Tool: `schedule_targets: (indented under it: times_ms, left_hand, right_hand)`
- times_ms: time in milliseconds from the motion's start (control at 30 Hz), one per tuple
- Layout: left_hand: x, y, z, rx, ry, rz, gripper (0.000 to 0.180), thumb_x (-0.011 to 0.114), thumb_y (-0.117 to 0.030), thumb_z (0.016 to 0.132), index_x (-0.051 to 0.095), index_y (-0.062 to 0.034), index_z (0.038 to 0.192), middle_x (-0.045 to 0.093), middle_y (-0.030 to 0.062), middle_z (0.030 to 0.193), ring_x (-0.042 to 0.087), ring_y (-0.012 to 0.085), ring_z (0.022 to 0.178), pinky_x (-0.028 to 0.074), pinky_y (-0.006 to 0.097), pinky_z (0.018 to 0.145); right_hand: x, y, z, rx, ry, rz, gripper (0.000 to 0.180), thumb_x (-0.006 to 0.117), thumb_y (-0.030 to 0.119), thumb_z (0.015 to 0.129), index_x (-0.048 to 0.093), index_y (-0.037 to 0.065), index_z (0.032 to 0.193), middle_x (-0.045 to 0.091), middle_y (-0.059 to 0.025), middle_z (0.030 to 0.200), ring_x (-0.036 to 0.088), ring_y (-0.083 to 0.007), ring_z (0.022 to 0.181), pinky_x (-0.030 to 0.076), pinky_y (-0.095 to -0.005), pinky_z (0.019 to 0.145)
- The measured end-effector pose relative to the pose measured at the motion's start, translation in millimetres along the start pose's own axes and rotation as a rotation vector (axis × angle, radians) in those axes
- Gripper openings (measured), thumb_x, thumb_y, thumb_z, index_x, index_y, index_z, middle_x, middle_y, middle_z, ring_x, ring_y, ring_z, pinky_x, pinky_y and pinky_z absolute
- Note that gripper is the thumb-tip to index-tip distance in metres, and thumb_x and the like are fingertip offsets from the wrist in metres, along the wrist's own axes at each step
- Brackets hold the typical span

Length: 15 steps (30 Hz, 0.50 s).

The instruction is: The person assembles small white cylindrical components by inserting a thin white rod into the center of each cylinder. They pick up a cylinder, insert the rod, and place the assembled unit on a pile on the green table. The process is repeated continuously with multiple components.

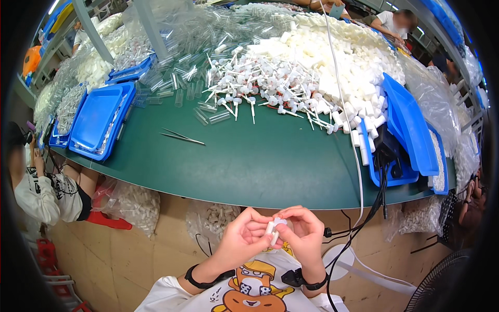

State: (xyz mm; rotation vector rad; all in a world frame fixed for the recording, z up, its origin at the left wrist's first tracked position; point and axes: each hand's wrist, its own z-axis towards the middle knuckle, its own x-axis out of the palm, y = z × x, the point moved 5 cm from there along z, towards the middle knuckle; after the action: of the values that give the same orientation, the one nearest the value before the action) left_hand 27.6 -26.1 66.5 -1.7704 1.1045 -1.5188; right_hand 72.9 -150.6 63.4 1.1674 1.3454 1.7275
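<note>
In front of my chest, just off the table's near edge, my hands meet around small white plastic pieces (275, 232). My left hand (243, 232) pinches one with thumb and curled fingers. Opposite it, my right hand (302, 229) closes its thumb and fingers on a whitish, partly translucent piece (280, 221). The fingers cover much of both, so their exact kind is hidden. On the green table (249, 161) beyond lies a pair of metal tweezers (183, 138). Farther back are heaped white nozzle-like parts with thin stems (249, 78).
Clear tubes (208, 36) and white cylinders (317, 57) pile up at the back. Blue trays stand at left (96, 122) and right (413, 130). A white cable (345, 109) crosses the table; black cables (382, 192) hang over its edge. Other people sit around, one at left (39, 190).
</note>
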Motion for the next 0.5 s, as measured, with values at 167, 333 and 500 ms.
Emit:
schedule_targets:
  times_ms: [167,333,500]
  left_hand:
    - [-3.1,-0.3,-1.3,-0.014,0.032,-0.023,0.020,0.046,0.010,0.085,0.037,0.0039,0.101,0.057,0.0225,0.106,0.063,0.0248,0.092,0.055,0.035,0.080]
    - [0.4,0.6,0.1,-0.084,0.119,-0.102,0.019,0.046,0.010,0.085,0.037,0.0027,0.100,0.057,0.0237,0.106,0.063,0.0260,0.091,0.056,0.037,0.080]
    - [1.1,0.2,0.8,-0.075,0.139,-0.147,0.019,0.047,0.010,0.085,0.036,0.0017,0.099,0.057,0.0241,0.106,0.064,0.0270,0.091,0.056,0.038,0.080]
  right_hand:
    - [0.3,3.1,1.1,-0.005,0.015,0.030,0.016,0.053,-0.008,0.081,0.055,-0.005,0.097,0.058,-0.0153,0.099,0.058,-0.0235,0.097,0.048,-0.0358,0.085]
    - [2.8,1.0,0.4,0.000,0.108,0.104,0.015,0.047,-0.003,0.086,0.053,-0.004,0.099,0.056,-0.0185,0.105,0.057,-0.0252,0.099,0.048,-0.0382,0.086]
    - [3.4,-1.3,1.2,0.077,0.198,0.235,0.016,0.041,-0.001,0.090,0.048,-0.002,0.104,0.054,-0.0188,0.112,0.053,-0.0234,0.105,0.043,-0.0374,0.091]
